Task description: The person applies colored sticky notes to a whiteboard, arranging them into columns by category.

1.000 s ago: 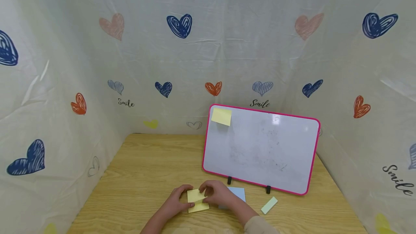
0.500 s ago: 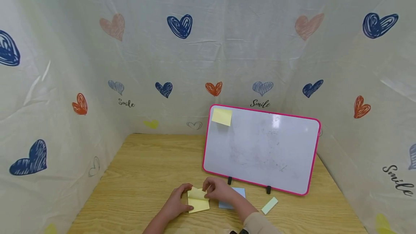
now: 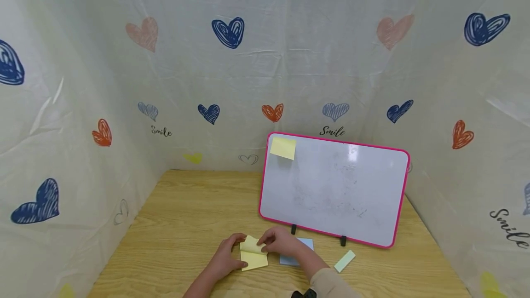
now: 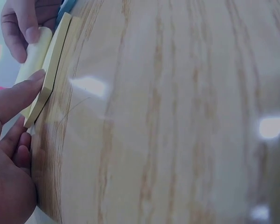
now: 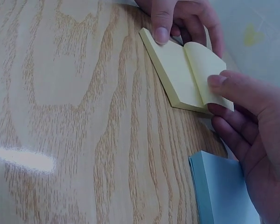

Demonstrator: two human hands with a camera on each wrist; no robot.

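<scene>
A yellow sticky note pad (image 3: 255, 262) lies on the wooden table. My left hand (image 3: 225, 257) holds it by the left side, its thumb on the near corner in the right wrist view. With thumb and fingers, my right hand (image 3: 280, 242) pinches the top sheet (image 5: 206, 70), which is lifted from the near edge and curls back. The sheet's far part still meets the pad. From the left wrist view, the pad's thick edge (image 4: 58, 53) shows between both hands. A blue sticky note pad (image 5: 226, 189) lies beside my right hand, partly beneath the forearm in the head view.
A pink-framed whiteboard (image 3: 331, 190) stands tilted on black feet behind the hands. One yellow note (image 3: 283, 148) is stuck at its upper left. A narrow pale green pad (image 3: 344, 261) lies on the table (image 3: 190, 201) to the right. Heart-printed curtains surround the table.
My right hand has lifted and peeled the top yellow sheet back, away from the near edge, so more of the pad beneath shows. The left hand has kept its place.
</scene>
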